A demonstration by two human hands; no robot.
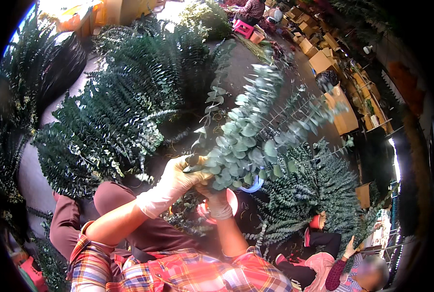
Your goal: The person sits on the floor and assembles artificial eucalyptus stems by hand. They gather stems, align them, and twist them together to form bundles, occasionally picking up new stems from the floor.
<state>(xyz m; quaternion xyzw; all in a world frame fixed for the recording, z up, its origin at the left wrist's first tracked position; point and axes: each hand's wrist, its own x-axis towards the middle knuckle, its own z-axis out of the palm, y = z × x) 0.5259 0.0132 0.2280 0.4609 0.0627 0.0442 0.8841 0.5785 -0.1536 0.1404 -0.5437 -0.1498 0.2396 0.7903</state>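
Observation:
In front of me is a bunch of eucalyptus branches (pixel 244 134), with round grey-green leaves and its tips fanned up and to the right. My left hand (pixel 180 177), in a pale glove, is closed around the bunch's lower end, and a leaf pokes out by the thumb. Just below and to the right, my right hand (pixel 214 195), gloved too, grips the same stems; its fingers are partly hidden behind the left hand and leaves. Beneath the hands a pink round container (pixel 231 202) and a blue rim (pixel 253 185) show in part.
A large eucalyptus heap (pixel 115 107) lies to the left, another pile (pixel 314 190) to the right. Cardboard boxes (pixel 341 109) line the far right. A co-worker (pixel 334 270) sits at the lower right, another person (pixel 251 10) farther off near a pink stool (pixel 243 29).

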